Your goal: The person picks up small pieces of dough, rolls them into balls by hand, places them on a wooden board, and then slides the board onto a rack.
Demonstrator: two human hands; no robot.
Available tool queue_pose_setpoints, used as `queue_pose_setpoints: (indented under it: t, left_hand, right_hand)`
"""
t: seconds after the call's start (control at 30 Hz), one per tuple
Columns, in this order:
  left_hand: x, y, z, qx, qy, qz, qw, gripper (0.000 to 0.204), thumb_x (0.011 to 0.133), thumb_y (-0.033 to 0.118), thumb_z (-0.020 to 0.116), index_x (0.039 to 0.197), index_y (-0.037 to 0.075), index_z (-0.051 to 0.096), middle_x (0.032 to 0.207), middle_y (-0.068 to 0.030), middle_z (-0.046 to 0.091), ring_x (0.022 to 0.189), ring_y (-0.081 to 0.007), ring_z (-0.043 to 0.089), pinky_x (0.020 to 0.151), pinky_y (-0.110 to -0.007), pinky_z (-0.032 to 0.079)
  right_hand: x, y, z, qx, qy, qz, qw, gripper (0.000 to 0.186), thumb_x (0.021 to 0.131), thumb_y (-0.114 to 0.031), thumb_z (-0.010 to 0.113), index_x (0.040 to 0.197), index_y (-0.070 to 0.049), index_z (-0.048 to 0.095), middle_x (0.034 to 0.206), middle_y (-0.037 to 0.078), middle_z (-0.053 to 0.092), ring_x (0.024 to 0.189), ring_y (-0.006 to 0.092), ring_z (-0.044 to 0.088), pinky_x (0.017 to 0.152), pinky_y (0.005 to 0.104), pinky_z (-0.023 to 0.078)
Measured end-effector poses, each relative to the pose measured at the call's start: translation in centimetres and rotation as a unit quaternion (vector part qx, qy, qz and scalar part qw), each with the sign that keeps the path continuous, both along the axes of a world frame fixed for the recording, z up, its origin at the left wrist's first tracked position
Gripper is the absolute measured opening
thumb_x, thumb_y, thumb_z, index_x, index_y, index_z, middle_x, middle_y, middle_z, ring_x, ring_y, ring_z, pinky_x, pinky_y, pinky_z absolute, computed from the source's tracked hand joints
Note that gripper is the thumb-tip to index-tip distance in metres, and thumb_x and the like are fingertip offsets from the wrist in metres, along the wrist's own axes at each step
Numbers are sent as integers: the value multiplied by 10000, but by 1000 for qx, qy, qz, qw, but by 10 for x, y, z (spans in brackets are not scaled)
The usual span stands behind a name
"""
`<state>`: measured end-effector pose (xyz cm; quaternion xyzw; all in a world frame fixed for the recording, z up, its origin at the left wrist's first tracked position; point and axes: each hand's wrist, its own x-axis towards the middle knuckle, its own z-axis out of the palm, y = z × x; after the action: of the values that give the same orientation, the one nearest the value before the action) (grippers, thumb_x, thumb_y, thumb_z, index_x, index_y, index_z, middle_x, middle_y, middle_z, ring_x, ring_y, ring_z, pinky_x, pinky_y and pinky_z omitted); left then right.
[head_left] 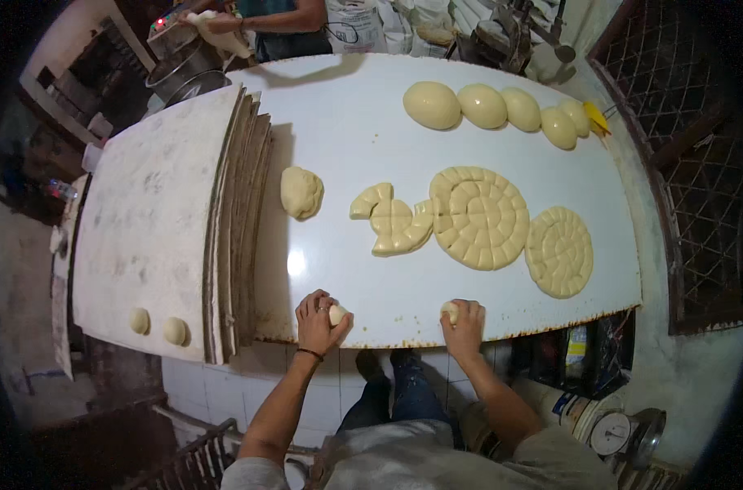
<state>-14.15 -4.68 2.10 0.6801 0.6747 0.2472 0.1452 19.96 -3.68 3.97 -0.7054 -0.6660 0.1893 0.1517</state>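
Note:
My left hand (pixel 318 322) is cupped over a small dough piece (pixel 337 314) at the near edge of the white table (pixel 347 122). My right hand (pixel 464 321) presses another small dough piece (pixel 449 310) on the same edge. Beyond my hands lie round scored dough discs (pixel 479 217), a smaller scored disc (pixel 559 250) and a partly used disc (pixel 392 222). A rough dough lump (pixel 301 192) sits to the left of them. Two rolled dough balls (pixel 174 330) rest on the top board of a stack of wooden boards (pixel 155 212) on my left.
Several large smooth dough mounds (pixel 484 106) line the far right of the table, next to a yellow scraper (pixel 597 116). Another person (pixel 273 20) handles dough by metal bowls (pixel 184 69) at the far end. A weighing scale (pixel 625 431) stands low on my right.

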Motion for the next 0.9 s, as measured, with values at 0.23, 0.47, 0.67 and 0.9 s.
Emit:
queue_pose_setpoints:
  t: [0.23, 0.47, 0.67, 0.9]
  left_hand:
    - [56, -5, -39, 35, -40, -216, 975, 330, 979, 175, 722, 1301, 103, 734, 1450, -104, 658, 1406, -371, 553, 1190, -508, 442]
    - [91, 76, 30, 89, -97, -65, 989, 265, 1024, 132, 623, 1243, -1, 692, 1373, -228, 638, 1336, -409, 562, 1149, -458, 468]
    - [-15, 6, -38, -192, -342, -108, 914, 276, 992, 92, 692, 1255, 14, 722, 1303, -168, 714, 1310, -359, 630, 1128, -417, 522]
    - [29, 3, -10, -11, -121, -182, 976, 267, 995, 95, 685, 1244, 8, 722, 1364, -166, 697, 1342, -391, 608, 1198, -465, 458]
  right_hand:
    - [-21, -37, -34, 25, 58, 175, 982, 480, 1023, -142, 663, 1479, -14, 584, 1474, 189, 603, 1439, 395, 501, 1220, 524, 383]
    - [-6, 47, -29, 153, 42, 58, 986, 400, 1061, -188, 631, 1410, 9, 633, 1407, 210, 645, 1395, 426, 536, 1220, 514, 381]
    - [75, -25, -27, 34, 8, 74, 997, 493, 950, -92, 771, 1417, -25, 630, 1274, 188, 661, 1240, 424, 599, 1127, 482, 463]
    - [34, -27, -47, 122, 81, 191, 971, 417, 993, -113, 729, 1393, -12, 667, 1378, 201, 624, 1333, 406, 545, 1172, 470, 429]
